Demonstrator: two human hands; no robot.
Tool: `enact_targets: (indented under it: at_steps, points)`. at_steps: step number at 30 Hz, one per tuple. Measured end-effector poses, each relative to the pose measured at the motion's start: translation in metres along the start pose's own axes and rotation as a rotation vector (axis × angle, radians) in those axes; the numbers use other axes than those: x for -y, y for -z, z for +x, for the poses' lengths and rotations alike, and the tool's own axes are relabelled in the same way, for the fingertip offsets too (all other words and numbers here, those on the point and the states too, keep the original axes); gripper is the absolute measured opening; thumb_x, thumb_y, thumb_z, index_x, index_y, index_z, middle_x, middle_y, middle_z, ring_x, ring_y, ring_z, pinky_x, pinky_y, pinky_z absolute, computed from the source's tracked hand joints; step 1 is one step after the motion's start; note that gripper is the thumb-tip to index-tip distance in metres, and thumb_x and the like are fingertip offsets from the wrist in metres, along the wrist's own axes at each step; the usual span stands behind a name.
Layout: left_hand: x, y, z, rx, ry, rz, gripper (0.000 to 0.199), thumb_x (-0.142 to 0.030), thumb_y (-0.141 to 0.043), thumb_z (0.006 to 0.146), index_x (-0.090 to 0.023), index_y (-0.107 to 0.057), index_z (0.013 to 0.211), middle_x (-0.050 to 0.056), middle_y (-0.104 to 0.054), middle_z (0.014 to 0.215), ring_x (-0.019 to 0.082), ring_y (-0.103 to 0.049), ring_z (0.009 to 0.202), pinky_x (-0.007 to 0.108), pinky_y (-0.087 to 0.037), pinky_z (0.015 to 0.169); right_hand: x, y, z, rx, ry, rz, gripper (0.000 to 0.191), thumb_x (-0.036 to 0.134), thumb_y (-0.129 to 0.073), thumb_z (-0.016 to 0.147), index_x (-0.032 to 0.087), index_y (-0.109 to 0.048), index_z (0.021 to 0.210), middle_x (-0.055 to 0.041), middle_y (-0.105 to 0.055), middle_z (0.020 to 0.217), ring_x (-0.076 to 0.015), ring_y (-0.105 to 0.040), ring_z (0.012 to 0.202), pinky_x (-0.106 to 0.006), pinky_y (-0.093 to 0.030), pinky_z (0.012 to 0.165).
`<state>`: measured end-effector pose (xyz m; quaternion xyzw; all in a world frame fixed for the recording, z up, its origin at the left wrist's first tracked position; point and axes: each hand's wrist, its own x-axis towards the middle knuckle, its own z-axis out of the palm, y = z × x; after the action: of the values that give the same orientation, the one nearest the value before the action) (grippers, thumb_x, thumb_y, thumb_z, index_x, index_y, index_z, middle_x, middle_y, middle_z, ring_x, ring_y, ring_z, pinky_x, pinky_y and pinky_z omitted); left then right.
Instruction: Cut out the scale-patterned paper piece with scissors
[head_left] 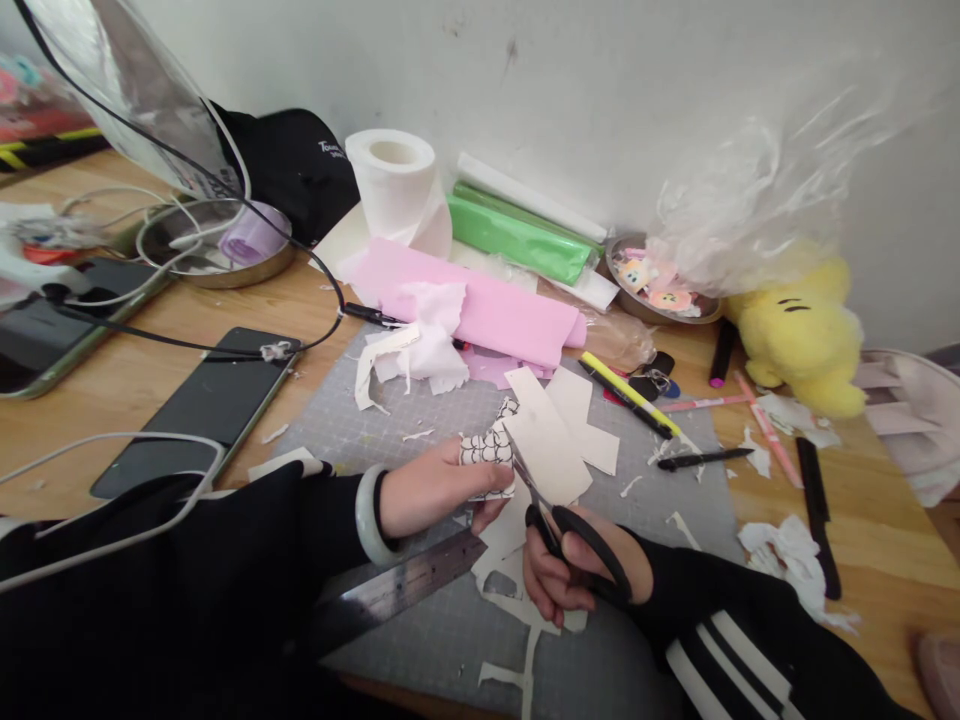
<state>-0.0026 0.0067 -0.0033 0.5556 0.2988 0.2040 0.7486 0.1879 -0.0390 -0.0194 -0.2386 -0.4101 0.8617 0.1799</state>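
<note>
My left hand (442,480) is closed on a small piece of white paper (484,452) drawn over with black scale-like lines, the thumb pressed on its lower part. In my right hand (570,570) is a pair of black-handled scissors (592,545), fingers through the loops. Their blades point up and left, close against the right edge of the drawn paper; whether they touch it I cannot tell. Behind the blades lie cream paper pieces (551,440), and thin cut scraps (529,660) are strewn below my hands. A metal ruler (412,585) sits under my left wrist.
A grey cutting mat (630,640) covers the middle of the wooden table. Folded pink paper (472,305), a white paper roll (397,190) and a green packet (517,235) stand behind. Markers (626,395) and a yellow plush toy (799,340) lie right; a phone (199,415) and cables left.
</note>
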Motion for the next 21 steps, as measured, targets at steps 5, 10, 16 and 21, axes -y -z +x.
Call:
enact_targets:
  at_steps: [5,10,16,21]
  points:
    - [-0.0005,-0.0003,-0.0012,0.028,0.037,-0.06,0.037,-0.035,-0.047,0.079,-0.017,-0.045,0.047,-0.002,-0.044,0.041,0.008,-0.04,0.04,0.024,-0.036,0.048,-0.0012,-0.0001,0.0002,-0.02,-0.008,0.004,0.054,0.066,-0.052,0.073,0.016,-0.038,0.057,0.0037,-0.038,0.038,-0.0083,-0.046,0.046,-0.019,-0.043,0.042]
    - [0.0001,-0.0015,-0.0017,0.014,0.057,-0.085,0.035,-0.034,-0.05,0.076,-0.017,-0.043,0.046,-0.003,-0.043,0.04,0.007,-0.038,0.038,0.022,-0.033,0.044,-0.0015,0.0002,0.0016,-0.034,-0.017,-0.007,0.056,0.068,-0.052,0.071,0.016,-0.037,0.055,0.0038,-0.037,0.036,-0.0086,-0.047,0.045,-0.019,-0.043,0.041]
    - [0.0027,0.0004,-0.0019,0.022,0.056,-0.101,0.032,-0.029,-0.049,0.074,-0.017,-0.044,0.044,-0.003,-0.042,0.037,0.007,-0.037,0.035,0.022,-0.031,0.04,-0.0005,-0.0012,0.0029,-0.057,-0.034,-0.029,0.055,0.065,-0.056,0.069,0.017,-0.036,0.052,0.0037,-0.036,0.034,-0.0093,-0.048,0.044,-0.017,-0.04,0.037]
    - [0.0031,0.0005,-0.0019,0.022,0.054,-0.124,0.03,-0.029,-0.049,0.071,-0.018,-0.043,0.044,-0.003,-0.04,0.034,0.007,-0.034,0.032,0.021,-0.027,0.036,0.0002,-0.0026,0.0031,-0.075,-0.073,-0.038,0.056,0.066,-0.056,0.068,0.017,-0.036,0.052,0.0043,-0.037,0.035,-0.0079,-0.047,0.042,-0.017,-0.04,0.037]
